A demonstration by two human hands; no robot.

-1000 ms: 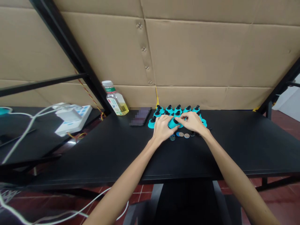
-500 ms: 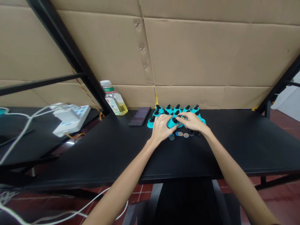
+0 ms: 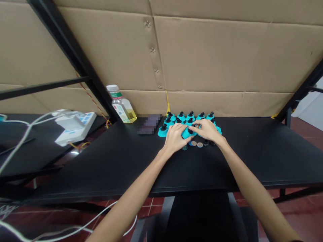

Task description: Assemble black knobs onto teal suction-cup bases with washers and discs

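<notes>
Between my hands is a turquoise round-based piece with a black top (image 3: 187,133), tilted. My left hand (image 3: 175,137) is closed around its turquoise body, thumb on the near side. My right hand (image 3: 205,130) pinches at the black top from the right; the exact contact is hidden by the fingers. Behind and beside my hands stand several similar turquoise pieces (image 3: 163,130) with black knob-like tops, in rows. Small round discs (image 3: 200,145) lie just in front of my hands, some pale, some bluish. Dark round parts (image 3: 206,143) lie below my right hand.
A phone-like dark slab (image 3: 149,124), blurred out, lies left of the pieces. A bottle with yellow liquid (image 3: 123,109) leans behind it. A white power strip (image 3: 75,131) with cables is further left. Cardboard (image 3: 214,57) walls the back of the black table (image 3: 113,168).
The held turquoise piece has shifted slightly right and tilted more towards me, with its black top lower. Both hands stay around it.
</notes>
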